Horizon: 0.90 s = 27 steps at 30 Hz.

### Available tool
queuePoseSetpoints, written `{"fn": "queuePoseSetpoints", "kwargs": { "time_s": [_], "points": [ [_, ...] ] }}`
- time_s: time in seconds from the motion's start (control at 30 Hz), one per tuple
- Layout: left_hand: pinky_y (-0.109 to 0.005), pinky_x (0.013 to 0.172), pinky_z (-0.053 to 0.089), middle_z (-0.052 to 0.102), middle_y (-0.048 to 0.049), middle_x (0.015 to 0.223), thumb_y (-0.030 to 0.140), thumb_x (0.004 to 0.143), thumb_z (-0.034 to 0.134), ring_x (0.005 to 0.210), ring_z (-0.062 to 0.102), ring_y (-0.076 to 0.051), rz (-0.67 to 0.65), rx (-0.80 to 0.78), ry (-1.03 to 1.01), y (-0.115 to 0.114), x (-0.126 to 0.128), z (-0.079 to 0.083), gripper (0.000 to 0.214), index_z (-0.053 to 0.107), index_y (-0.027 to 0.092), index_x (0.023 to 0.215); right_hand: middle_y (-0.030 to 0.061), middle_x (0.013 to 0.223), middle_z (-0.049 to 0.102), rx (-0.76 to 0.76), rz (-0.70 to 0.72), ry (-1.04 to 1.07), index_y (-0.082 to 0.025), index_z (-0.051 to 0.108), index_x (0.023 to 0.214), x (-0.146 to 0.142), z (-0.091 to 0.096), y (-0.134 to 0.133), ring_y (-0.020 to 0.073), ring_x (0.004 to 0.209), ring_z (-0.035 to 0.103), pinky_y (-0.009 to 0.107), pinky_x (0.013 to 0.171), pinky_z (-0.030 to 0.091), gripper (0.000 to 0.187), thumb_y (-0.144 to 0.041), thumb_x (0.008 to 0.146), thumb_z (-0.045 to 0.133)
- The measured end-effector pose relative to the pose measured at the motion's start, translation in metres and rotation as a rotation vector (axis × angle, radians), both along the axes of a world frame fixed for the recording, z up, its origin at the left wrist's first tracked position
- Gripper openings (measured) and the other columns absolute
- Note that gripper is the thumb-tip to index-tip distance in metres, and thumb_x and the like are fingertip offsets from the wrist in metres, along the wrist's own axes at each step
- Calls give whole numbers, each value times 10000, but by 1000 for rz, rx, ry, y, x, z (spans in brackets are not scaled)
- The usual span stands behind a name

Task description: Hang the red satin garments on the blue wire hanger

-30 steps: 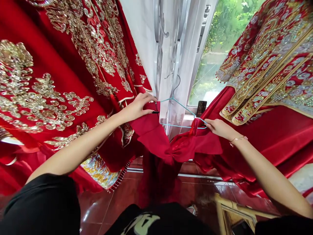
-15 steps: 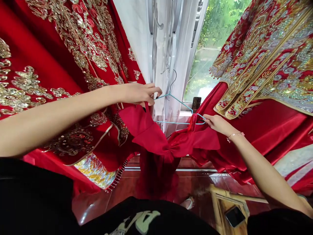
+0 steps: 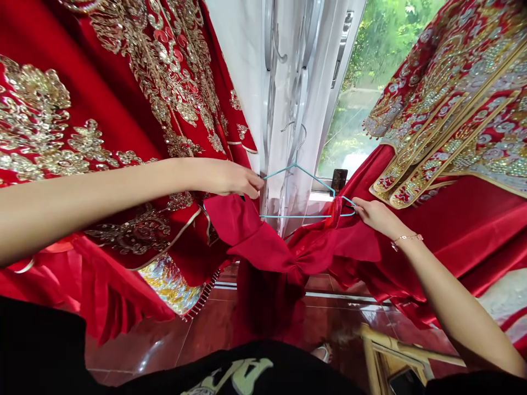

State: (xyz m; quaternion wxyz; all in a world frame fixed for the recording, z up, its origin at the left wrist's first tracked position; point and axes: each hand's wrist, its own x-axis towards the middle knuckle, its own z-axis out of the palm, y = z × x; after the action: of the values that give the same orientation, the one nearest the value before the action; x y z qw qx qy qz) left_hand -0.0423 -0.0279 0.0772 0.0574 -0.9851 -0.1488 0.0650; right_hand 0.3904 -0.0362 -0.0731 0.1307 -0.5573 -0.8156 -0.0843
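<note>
The left hand (image 3: 228, 178) is curled closed on the top edge of a red satin garment (image 3: 257, 241), just beside one tip of a pale blue wire hanger (image 3: 298, 171). The right hand (image 3: 376, 216) pinches a narrow red strap of the satin at the hanger's other tip, so the cloth sags between the hands, mostly below the hanger's bar. Behind them, a white curtain (image 3: 304, 109) hangs at a window. Gold-embroidered red robes (image 3: 135, 99) flank the scene above a glossy red tile floor (image 3: 206, 329).
</note>
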Motion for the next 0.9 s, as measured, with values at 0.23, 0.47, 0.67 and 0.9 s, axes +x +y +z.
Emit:
{"fn": "queuePoseSetpoints", "kwargs": {
  "time_s": [0.23, 0.47, 0.67, 0.9],
  "points": [
    [-293, 702, 496, 699, -31, 769, 130, 737, 626, 722, 620, -193, 102, -323, 50, 9, 14, 16, 154, 728, 234, 788, 44, 559, 570, 1, -5, 11, -242, 530, 888, -3, 0, -2, 243, 547, 570, 299, 569, 311, 194, -293, 922, 346],
    [-319, 823, 486, 698, -36, 863, 311, 787, 720, 826, 609, -194, 145, -396, -48, 20, 4, 27, 89, 744, 236, 747, 37, 556, 562, -34, -2, 17, -250, 506, 856, -3, 0, -7, 232, 531, 555, 300, 570, 318, 208, -298, 942, 323],
    [-314, 873, 477, 702, -66, 945, 283, 874, 622, 923, 625, -202, 83, -215, -134, 17, -8, 27, 164, 739, 225, 777, 61, 597, 613, -42, 13, 19, -246, 516, 869, -4, -1, -7, 242, 555, 590, 302, 582, 340, 204, -295, 939, 330],
    [-329, 798, 468, 653, -43, 708, 261, 921, 544, 676, 573, -180, 112, -229, -111, 25, 3, 17, 262, 720, 232, 730, 56, 581, 617, -26, 9, 35, -250, 531, 861, -5, -1, -4, 241, 534, 590, 298, 567, 341, 205, -288, 932, 343]
  ]
}}
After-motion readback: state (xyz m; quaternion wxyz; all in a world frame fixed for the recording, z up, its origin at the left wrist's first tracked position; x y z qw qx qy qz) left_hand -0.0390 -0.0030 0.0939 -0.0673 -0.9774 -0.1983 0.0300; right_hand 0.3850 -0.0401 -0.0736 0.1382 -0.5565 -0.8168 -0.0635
